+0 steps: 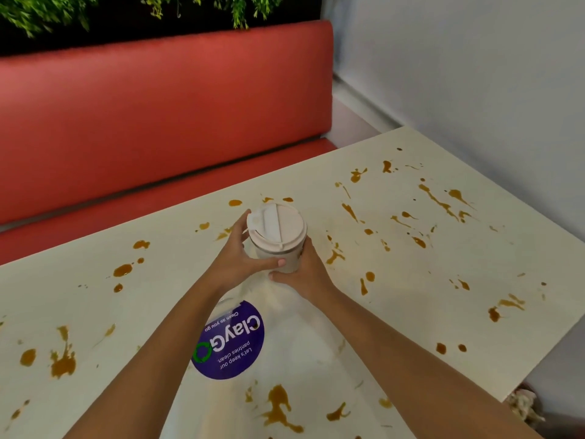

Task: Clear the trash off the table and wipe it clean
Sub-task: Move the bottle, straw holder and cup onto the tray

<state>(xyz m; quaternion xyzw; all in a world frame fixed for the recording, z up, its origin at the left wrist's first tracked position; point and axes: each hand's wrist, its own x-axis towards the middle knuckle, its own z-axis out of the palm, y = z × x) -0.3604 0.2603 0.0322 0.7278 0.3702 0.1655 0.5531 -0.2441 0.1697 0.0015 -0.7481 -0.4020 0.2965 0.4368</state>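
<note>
Item under handling: one white lidded cup, upright, near the middle of the surface, slightly toward 12 o'clock from the purple round sticker.

The left hand grips the cup's 9 o'clock side, thumb laid across the near wall and the other fingers curled up behind the lid rim. The right hand holds the 4 o'clock side low down, its fingers wrapped under toward the base. Whether the base touches the surface cannot be told.

Judgement: the two-handed, upright hold suits a cup that may contain liquid, keeping the lid level to avoid adding spills.

Brown stains are scattered from 8 o'clock round to 2 o'clock, so wiping is not yet done. A red bench stands at 11 o'clock.
</note>
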